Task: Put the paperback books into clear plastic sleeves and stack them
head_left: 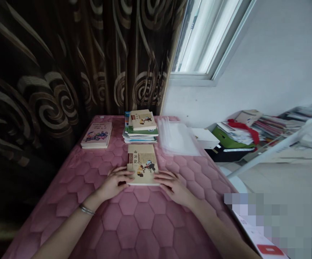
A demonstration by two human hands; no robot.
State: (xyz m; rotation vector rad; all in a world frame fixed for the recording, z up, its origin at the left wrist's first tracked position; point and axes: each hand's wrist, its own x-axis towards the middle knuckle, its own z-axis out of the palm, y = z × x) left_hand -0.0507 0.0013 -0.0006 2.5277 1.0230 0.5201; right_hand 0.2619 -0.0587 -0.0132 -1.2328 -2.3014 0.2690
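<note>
A cream-coloured book [143, 163] with Chinese characters and small painted figures on its cover lies flat on the pink quilted cover. My left hand [115, 182] grips its left edge, fingertips reaching slightly over the cover and the thumb by the near corner. On the opposite edge, my right hand [173, 185] holds the book with its fingers close together over the near right corner. Just beyond it stands a stack of books [141, 133], topped by a smaller cream book [143, 120] with a similar cover.
To the left lies a short pile of books [96, 136] with a colourful cover. Clear plastic sleeves [177, 136] lie right of the stack. Past the right edge are a white box [206, 138], a green bag [223, 138] with papers, and a white slanted bar [266, 154]. A patterned curtain [96, 57] hangs behind.
</note>
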